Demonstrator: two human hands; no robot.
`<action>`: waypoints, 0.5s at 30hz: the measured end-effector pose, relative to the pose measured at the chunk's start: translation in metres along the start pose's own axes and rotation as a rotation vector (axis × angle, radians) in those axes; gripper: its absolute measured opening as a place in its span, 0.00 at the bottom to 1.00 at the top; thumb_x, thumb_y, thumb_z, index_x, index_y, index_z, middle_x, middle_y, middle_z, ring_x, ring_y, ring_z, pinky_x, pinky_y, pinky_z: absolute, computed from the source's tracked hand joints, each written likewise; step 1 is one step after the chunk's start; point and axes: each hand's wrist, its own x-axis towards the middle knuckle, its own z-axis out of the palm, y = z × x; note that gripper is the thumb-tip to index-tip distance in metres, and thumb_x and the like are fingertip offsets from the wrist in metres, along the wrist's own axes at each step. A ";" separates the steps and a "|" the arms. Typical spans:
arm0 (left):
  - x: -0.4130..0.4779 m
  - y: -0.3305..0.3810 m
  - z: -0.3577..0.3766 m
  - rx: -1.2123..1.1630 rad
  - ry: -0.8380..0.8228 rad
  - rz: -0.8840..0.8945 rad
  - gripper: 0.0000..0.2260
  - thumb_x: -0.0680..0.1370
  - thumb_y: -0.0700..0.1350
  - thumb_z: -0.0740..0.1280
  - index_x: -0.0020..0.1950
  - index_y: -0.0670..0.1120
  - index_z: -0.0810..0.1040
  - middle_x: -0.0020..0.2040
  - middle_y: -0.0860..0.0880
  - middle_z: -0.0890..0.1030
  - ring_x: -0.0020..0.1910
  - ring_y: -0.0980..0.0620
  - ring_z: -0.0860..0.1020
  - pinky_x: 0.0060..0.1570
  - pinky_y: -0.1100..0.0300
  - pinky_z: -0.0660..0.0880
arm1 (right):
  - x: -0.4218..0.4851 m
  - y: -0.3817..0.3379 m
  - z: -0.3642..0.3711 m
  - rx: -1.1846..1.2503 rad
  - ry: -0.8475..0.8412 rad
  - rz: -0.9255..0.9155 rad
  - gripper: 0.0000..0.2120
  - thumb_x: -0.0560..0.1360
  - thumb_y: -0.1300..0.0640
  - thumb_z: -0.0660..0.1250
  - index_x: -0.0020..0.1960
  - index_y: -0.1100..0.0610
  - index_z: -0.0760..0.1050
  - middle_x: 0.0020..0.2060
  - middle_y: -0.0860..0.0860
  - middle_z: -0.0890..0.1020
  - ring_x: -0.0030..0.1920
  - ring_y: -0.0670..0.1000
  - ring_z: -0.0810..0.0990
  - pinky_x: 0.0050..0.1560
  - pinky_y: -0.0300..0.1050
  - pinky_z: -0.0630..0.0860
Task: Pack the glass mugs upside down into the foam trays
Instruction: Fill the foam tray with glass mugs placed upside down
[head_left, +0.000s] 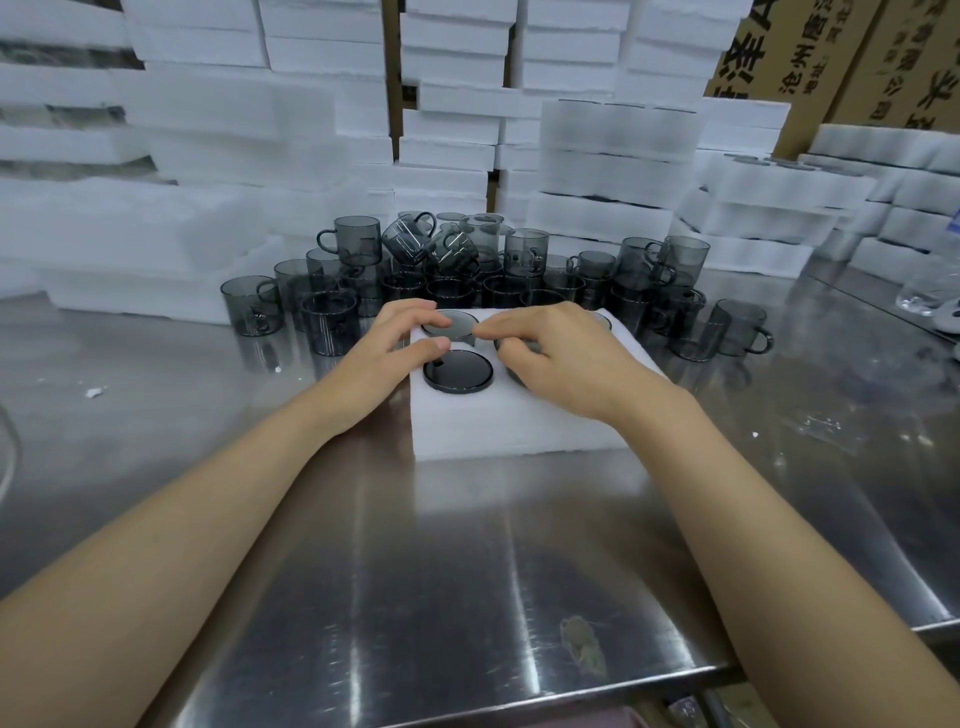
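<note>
Head view.

- Foam tray stacks (171, 156): white, piled high at the left and across the rear; no markings are seen.
- Steel table (467, 571): reflective top on which everything is carried; white crumbs are scattered on it at the left.
- Loose mugs (358, 241): smoked grey glass with handles, massed behind the work tray and partly stacked, a few tilted; the rear of the tray is closed in by them.
- Left hand (387, 345): fingers gently curved and spread, the tips laid on the rear-left mug (451, 323), the thumb on the foam beside it; nothing is gripped.
- Foam tray (498, 421): white, at the table's centre. The mugs are seated in its pockets upside down, bases level with the foam.
- Front-left mug (458, 370): inverted, dark round base fully seen.
- Right hand (561, 353): fingers and thumb curled onto the middle mug (519, 344), its base pinched; the pockets beneath are hidden.
- Cardboard cartons (810, 52): upper right, brown, printed in black Chinese characters, cropped; "沧州" is readable.
- Clear plastic object (930, 291): right edge, not identifiable.
</note>
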 end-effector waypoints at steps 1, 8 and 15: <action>0.000 0.000 0.000 0.002 0.002 -0.001 0.17 0.72 0.55 0.65 0.60 0.54 0.77 0.65 0.60 0.68 0.66 0.66 0.66 0.71 0.57 0.60 | 0.001 -0.001 0.000 -0.006 -0.014 0.005 0.18 0.76 0.54 0.56 0.58 0.46 0.80 0.53 0.46 0.84 0.60 0.50 0.77 0.59 0.52 0.74; -0.001 0.002 0.001 0.008 0.009 -0.001 0.18 0.72 0.54 0.64 0.60 0.51 0.77 0.66 0.58 0.68 0.67 0.62 0.67 0.72 0.57 0.60 | 0.002 0.003 -0.001 -0.035 -0.153 -0.042 0.22 0.80 0.56 0.50 0.73 0.48 0.66 0.73 0.44 0.66 0.76 0.44 0.55 0.73 0.53 0.59; 0.000 0.001 0.000 0.012 0.006 -0.002 0.16 0.73 0.53 0.65 0.60 0.52 0.77 0.66 0.57 0.68 0.67 0.59 0.67 0.71 0.56 0.61 | -0.005 0.000 0.008 -0.035 0.138 -0.041 0.11 0.76 0.55 0.58 0.57 0.53 0.73 0.48 0.46 0.75 0.54 0.48 0.68 0.51 0.51 0.73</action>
